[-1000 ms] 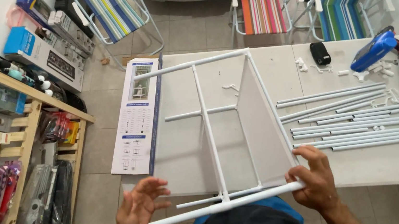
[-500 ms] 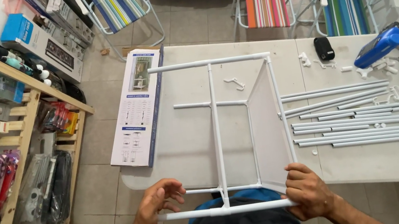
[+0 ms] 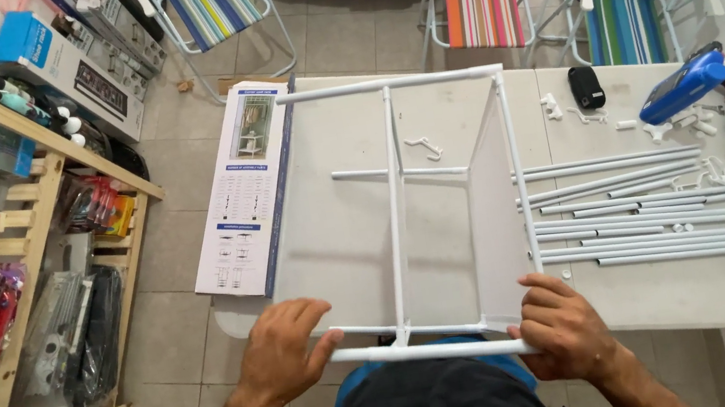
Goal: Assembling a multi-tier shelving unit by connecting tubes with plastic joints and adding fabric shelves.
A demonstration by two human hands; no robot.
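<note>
On frame's (image 3: 412, 215) near tube, both hands (image 3: 284, 349)

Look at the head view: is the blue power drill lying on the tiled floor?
No, the blue power drill lies on the white table, beyond the loose white tubes.

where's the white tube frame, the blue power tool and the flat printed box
white tube frame (image 3: 399, 188), head view, on its centre upright tube
blue power tool (image 3: 682, 88), head view, on its blue body
flat printed cardboard box (image 3: 246, 192), head view, middle of its top face
</note>
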